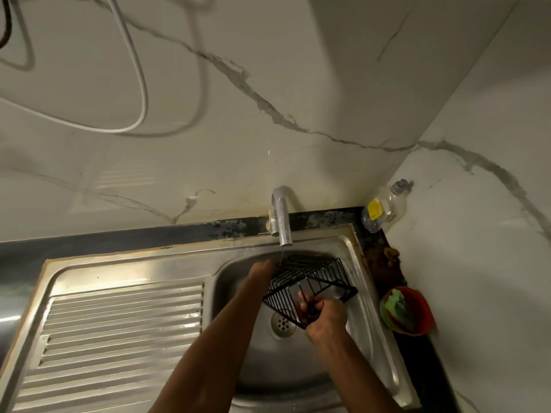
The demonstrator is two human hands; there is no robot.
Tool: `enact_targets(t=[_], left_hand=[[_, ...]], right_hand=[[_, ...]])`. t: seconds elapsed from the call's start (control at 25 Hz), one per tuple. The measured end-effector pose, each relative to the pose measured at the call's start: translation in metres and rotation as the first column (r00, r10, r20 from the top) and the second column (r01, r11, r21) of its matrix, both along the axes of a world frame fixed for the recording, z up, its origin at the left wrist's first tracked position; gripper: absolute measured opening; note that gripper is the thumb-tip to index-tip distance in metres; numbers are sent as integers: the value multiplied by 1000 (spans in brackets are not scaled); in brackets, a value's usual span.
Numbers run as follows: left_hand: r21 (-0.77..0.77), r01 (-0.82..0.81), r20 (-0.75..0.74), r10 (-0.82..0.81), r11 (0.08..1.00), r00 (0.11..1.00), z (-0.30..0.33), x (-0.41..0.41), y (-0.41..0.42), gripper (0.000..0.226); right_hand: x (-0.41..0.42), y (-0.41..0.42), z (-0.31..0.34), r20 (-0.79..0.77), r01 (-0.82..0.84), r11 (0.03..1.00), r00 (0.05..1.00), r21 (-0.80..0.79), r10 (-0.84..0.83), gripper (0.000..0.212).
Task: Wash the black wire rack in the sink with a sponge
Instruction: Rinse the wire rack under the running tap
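Note:
The black wire rack [316, 281] is held tilted over the steel sink [366, 296], right under the tap [281, 216], from which a thin stream of water runs onto its far side. My right hand [323, 318] grips the rack's near edge, fingers curled through the wires. My left hand [262, 271] is on the rack's left side; its fingers are hidden behind the wires. The green sponge [398, 308] lies in a red bowl [420, 311] on the counter to the right of the sink, in neither hand.
A ribbed steel draining board [119, 332] lies left of the basin, whose drain [281, 323] shows below the rack. A clear soap bottle [384, 205] stands in the back right corner. Marble walls close in behind and to the right. A white cable [140, 84] hangs on the wall.

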State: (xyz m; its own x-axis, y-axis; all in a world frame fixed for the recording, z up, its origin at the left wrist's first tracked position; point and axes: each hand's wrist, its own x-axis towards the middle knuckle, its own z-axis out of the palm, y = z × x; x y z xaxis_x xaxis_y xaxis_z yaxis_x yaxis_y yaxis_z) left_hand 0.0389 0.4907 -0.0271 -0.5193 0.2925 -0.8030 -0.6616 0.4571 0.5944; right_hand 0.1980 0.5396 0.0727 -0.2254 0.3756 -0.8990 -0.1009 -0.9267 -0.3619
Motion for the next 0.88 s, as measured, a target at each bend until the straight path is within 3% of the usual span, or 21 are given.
enact_targets(t=[0.08, 0.24, 0.4, 0.48, 0.56, 0.72, 0.8, 0.88], left_hand=[[-104, 116, -60, -123, 988, 991, -2, 2, 3, 41], [-134, 205, -152, -225, 969, 962, -5, -7, 9, 46], [82, 234, -115, -224, 969, 968, 4, -1, 6, 49], [115, 226, -128, -211, 967, 969, 11, 1, -5, 47], [51, 159, -76, -155, 986, 985, 15, 2, -25, 49], [28, -52, -63, 54, 998, 997, -5, 15, -74, 23], [-25, -222, 16, 222, 975, 975, -19, 25, -93, 34], [-10, -389, 46, 389, 921, 920, -36, 32, -102, 29]], right_hand=[[20, 14, -2, 51, -72, 996, 996, 50, 69, 23], [59, 43, -11, 159, -251, 965, 959, 81, 236, 21], [78, 61, -3, 133, -364, 929, 926, 69, 353, 21], [73, 63, -4, 172, -466, 880, 878, 92, 447, 24], [61, 69, -7, 209, -570, 815, 814, 104, 542, 27], [18, 80, -20, 266, -732, 669, 675, 130, 688, 22], [-7, 75, -22, 312, -808, 562, 588, 178, 747, 27], [-29, 68, -21, 393, -871, 415, 490, 263, 778, 26]])
